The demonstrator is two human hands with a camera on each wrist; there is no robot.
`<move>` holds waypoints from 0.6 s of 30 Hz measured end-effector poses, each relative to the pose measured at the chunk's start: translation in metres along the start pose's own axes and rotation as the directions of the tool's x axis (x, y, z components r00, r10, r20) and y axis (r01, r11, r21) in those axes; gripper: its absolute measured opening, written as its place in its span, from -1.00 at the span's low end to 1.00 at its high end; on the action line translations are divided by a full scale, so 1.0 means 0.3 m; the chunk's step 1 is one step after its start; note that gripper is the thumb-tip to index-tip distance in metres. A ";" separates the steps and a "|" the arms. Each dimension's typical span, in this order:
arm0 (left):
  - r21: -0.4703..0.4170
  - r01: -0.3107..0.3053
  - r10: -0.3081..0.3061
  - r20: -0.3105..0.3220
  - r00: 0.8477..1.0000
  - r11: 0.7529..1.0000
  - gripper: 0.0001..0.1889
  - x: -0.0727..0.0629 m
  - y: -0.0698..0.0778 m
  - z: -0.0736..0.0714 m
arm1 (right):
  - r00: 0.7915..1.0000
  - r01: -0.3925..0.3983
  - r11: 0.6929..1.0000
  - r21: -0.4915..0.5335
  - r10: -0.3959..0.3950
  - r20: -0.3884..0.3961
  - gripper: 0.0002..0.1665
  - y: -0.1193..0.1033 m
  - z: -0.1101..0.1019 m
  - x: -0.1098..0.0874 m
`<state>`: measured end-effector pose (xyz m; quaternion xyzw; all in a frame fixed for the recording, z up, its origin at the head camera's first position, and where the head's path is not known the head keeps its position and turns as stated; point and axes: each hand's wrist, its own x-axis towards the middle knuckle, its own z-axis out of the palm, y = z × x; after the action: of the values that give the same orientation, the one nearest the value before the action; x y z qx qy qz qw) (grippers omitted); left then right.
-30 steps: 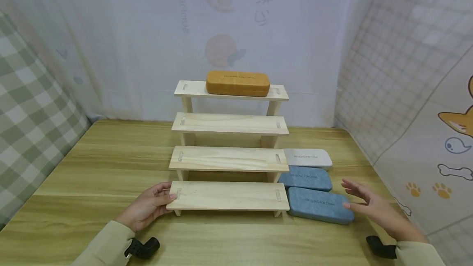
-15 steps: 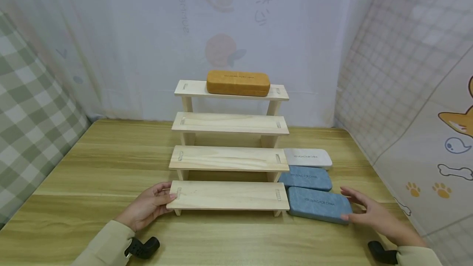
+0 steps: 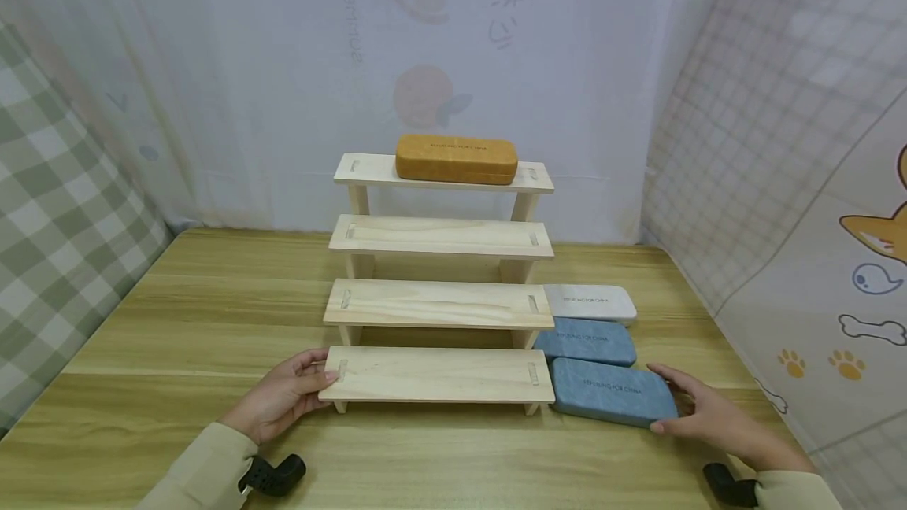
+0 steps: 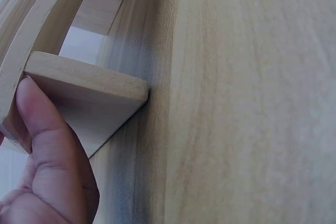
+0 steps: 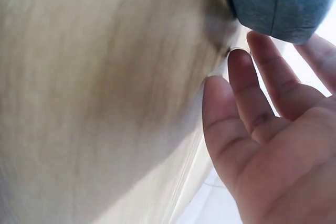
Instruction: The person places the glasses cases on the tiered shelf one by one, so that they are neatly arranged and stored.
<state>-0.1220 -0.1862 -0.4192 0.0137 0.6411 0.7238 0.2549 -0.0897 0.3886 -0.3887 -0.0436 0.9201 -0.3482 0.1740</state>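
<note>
A pale wooden tiered display stand [image 3: 439, 301] stands mid-table. My left hand [image 3: 286, 396] grips the left end of its lowest step, thumb on top; in the left wrist view the thumb [image 4: 44, 114] lies against the board by its support leg. At the stand's right lies the nearest blue glasses case [image 3: 612, 390]. My right hand [image 3: 708, 419] holds this case by its right end, thumb at the front edge and index finger at the back edge. In the right wrist view the other fingers [image 5: 220, 103] extend loosely below the case's end [image 5: 283, 3].
Behind the held case lie a second blue glasses case [image 3: 591, 341] and a white one [image 3: 591, 302], close beside the stand. An orange-brown glasses case [image 3: 457, 160] sits on the top step. Cloth curtains [image 3: 283, 101] hang round the wooden table [image 3: 177, 321].
My right hand has moved slightly left and down onto the right end of the nearest blue glasses case, thumb and index finger closing in on its edges. The left hand has stayed put.
</note>
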 end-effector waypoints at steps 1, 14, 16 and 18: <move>-0.002 0.003 -0.003 -0.003 1.000 1.000 -0.26 0.000 0.001 0.000 | 1.000 -0.008 1.000 -0.001 0.008 0.006 0.08 -0.001 0.000 0.000; -0.005 0.003 -0.003 -0.001 1.000 1.000 -0.23 -0.001 0.001 -0.001 | 0.999 -0.032 0.999 -0.018 0.032 0.001 0.12 -0.016 0.005 0.006; -0.004 0.002 -0.002 -0.002 1.000 1.000 -0.23 -0.001 0.001 0.000 | 0.999 -0.041 0.999 -0.012 0.041 -0.004 0.13 -0.013 0.006 0.005; -0.002 0.001 -0.001 -0.001 1.000 1.000 -0.24 -0.001 0.000 0.001 | 0.999 -0.035 0.999 -0.010 0.035 -0.008 0.12 -0.009 0.007 0.005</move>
<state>-0.1217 -0.1861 -0.4191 0.0126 0.6403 0.7244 0.2550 -0.0906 0.3851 -0.3888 -0.0272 0.9232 -0.3404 0.1762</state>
